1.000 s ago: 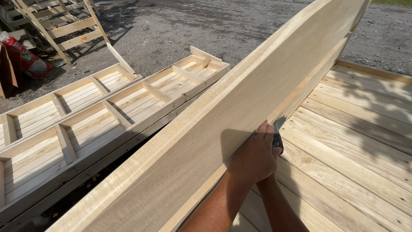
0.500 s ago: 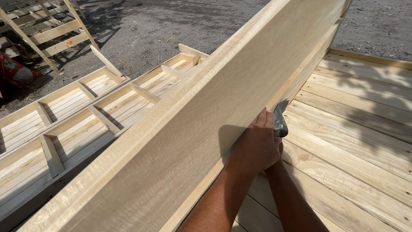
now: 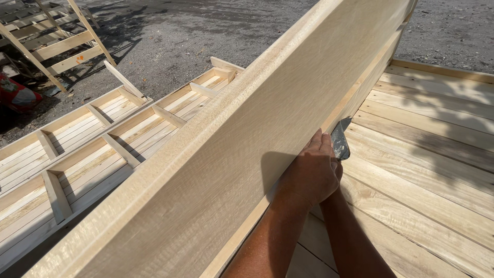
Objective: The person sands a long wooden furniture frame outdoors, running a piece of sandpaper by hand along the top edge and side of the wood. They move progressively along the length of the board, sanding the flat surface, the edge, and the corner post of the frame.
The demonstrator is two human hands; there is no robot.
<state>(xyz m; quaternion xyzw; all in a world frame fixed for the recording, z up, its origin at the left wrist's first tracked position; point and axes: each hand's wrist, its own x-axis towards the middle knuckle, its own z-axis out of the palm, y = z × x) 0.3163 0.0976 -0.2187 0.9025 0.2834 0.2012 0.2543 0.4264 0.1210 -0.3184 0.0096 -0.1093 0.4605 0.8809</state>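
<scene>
Here a wide pale plank (image 3: pixel 216 170) stands on edge, its long axis running from the near left corner up to the far right, the far end pointing away to the upper right. It rests along the left side of a slatted wooden deck (image 3: pixel 427 170) whose boards run the same way. The left hand (image 3: pixel 311 172) lies over the lower edge of the plank, fingers curled against the wood. The right hand (image 3: pixel 335 170) is mostly hidden behind the left; its grip is clamped on a grey metal scraper (image 3: pixel 340 138), whose blade points to the far right, touching the seam where plank meets deck. To the left, lower down, lie two long wooden frames (image 3: pixel 98 149) with cross battens, set parallel to the plank on grey gravel ground (image 3: pixel 206 31). At the far left stands a timber trestle (image 3: pixel 56 46), and a red object (image 3: pixel 15 95) sits at the left edge, too cropped to tell its kind.
</scene>
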